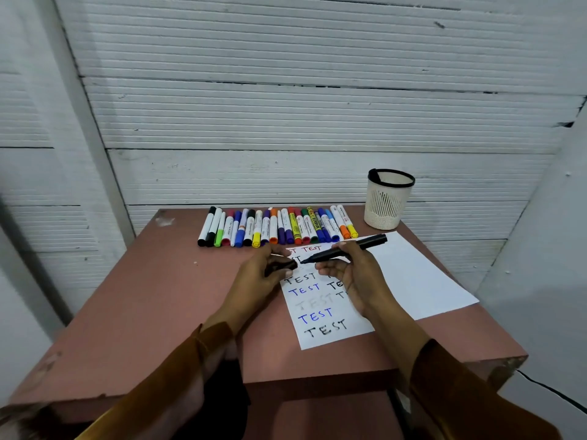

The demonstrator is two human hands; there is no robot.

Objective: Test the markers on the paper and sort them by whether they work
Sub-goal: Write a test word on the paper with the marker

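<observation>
Right hand [349, 268] gripping uncapped black marker [346, 249] over paper [413, 281] lettered TEST, left hand [266, 268] holding its black cap [282, 266], row of markers [276, 228] along bench [158, 296]

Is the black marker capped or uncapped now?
Uncapped: the black marker in the right hand shows its tip; the left hand holds the cap.
</observation>
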